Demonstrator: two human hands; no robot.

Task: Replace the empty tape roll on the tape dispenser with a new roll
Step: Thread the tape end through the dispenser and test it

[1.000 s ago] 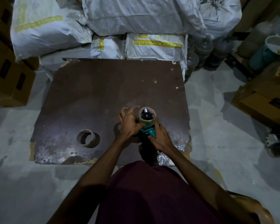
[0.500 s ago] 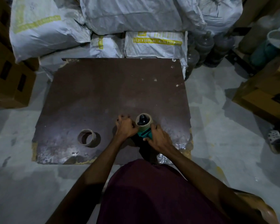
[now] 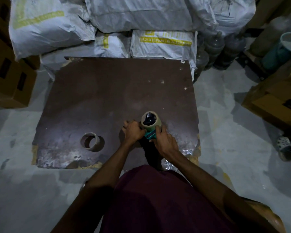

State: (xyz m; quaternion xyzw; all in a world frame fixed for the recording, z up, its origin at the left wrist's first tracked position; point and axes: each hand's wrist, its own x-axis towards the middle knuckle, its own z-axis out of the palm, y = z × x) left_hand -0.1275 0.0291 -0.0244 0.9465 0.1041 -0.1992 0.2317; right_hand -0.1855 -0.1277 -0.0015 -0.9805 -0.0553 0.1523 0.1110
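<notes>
A teal tape dispenser (image 3: 150, 135) stands near the front of a dark brown board (image 3: 107, 91), with a tan tape roll (image 3: 151, 125) seated on its black hub. My left hand (image 3: 133, 131) has its fingers curled against the roll's left side. My right hand (image 3: 165, 141) grips the dispenser's teal frame just below the roll. An empty cardboard tape core (image 3: 89, 141) lies on its side on the board, well to the left of both hands.
White sacks (image 3: 163, 42) with yellow print are piled behind the board. Cardboard boxes stand at the left (image 3: 8, 81) and at the right (image 3: 275, 98). Dark bottles (image 3: 213, 47) crowd the back right. Crumpled clear film (image 3: 186, 153) lies at the board's front right corner.
My left hand's fingers have gone from spread beside the roll to curled against it. The right hand has stayed on the dispenser.
</notes>
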